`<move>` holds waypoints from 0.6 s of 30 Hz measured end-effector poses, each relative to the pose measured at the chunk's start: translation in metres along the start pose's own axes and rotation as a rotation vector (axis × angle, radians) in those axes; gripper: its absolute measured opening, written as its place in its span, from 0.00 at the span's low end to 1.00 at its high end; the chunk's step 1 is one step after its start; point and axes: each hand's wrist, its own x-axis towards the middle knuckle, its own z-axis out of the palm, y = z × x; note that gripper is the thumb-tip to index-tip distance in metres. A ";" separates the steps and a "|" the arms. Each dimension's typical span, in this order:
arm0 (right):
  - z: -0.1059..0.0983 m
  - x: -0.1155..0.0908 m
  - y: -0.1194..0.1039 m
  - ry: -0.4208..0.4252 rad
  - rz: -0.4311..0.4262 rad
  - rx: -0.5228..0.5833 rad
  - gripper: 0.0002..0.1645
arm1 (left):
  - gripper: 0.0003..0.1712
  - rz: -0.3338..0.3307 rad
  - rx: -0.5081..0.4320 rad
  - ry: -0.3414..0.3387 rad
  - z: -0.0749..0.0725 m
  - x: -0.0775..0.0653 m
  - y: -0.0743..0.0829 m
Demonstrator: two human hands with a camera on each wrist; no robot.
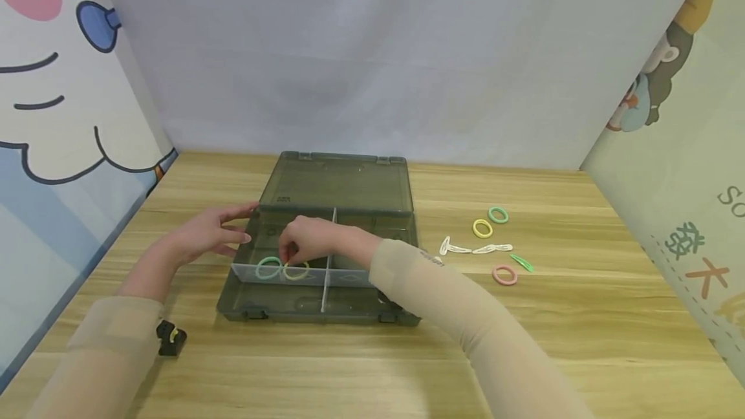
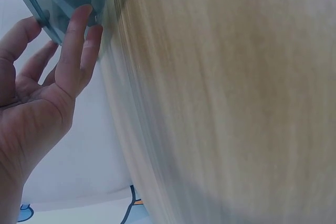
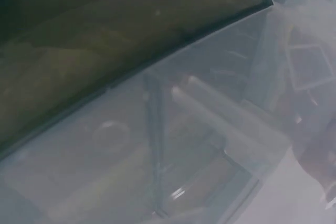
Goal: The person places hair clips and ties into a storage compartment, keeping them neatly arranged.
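Head view evenly bright; right wrist view hazy, blurred

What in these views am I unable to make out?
Head: whether the right hand pinches the yellow hair tie; the hand itself hides its grip.
Head: a white item's full shape; the right sleeve covers part.
Head: the lid markings; too small.
Left wrist: most of the storage box; cut off by the top edge.
Right wrist: details inside the box; blurred.

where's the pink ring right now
In the head view, the pink ring lies on the wooden table, right of the open box, near the green clip.
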 end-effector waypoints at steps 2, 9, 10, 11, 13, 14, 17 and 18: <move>0.001 0.000 -0.001 -0.010 0.013 -0.004 0.03 | 0.42 0.002 0.006 0.001 0.000 0.000 0.000; -0.001 -0.003 -0.001 -0.003 -0.016 -0.002 0.05 | 0.43 0.001 0.003 0.001 0.000 0.001 -0.001; -0.001 -0.004 0.000 0.001 -0.027 0.003 0.06 | 0.43 -0.001 0.000 0.001 0.000 0.001 -0.002; -0.002 -0.004 0.000 0.005 -0.037 0.009 0.06 | 0.43 -0.001 -0.003 0.001 0.000 0.001 -0.002; -0.003 -0.006 0.001 0.011 -0.060 0.015 0.07 | 0.44 -0.001 -0.007 0.003 0.000 0.002 -0.002; -0.004 -0.007 0.001 0.013 -0.071 0.014 0.08 | 0.44 -0.002 -0.010 0.003 0.000 0.002 -0.002; -0.007 -0.011 0.003 0.017 -0.094 0.013 0.07 | 0.44 0.000 -0.012 0.003 0.000 0.002 -0.001; -0.008 -0.012 0.003 0.018 -0.100 0.017 0.07 | 0.44 -0.001 -0.011 0.003 0.001 0.002 -0.001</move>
